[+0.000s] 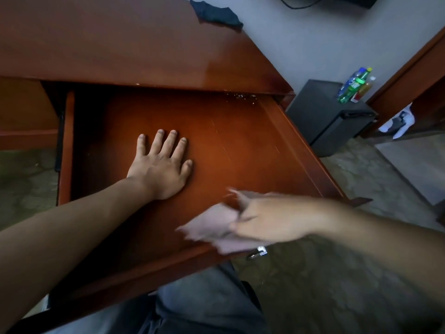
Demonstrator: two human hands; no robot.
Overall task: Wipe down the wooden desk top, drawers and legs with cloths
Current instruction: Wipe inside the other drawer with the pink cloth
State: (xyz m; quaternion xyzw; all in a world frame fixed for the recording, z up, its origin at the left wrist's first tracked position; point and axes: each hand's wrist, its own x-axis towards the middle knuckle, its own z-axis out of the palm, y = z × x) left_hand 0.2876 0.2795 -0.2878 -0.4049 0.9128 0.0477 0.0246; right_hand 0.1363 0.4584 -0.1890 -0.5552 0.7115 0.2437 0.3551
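Observation:
The wooden desk top [125, 42] fills the upper left, and its wide drawer [236, 141] is pulled out towards me. My left hand [160, 165] lies flat on the drawer bottom with straight, spread fingers. My right hand [267, 220], blurred by motion, grips a pale pink cloth [212, 225] at the drawer's front edge. A dark blue cloth [216, 14] lies crumpled on the far right corner of the desk top.
Pale crumbs [240, 95] sit in the drawer's back right corner. A metal key or handle [258, 251] hangs on the drawer front. A black box [330, 116] with several bottles [354, 85] stands on the floor to the right. My lap is under the drawer.

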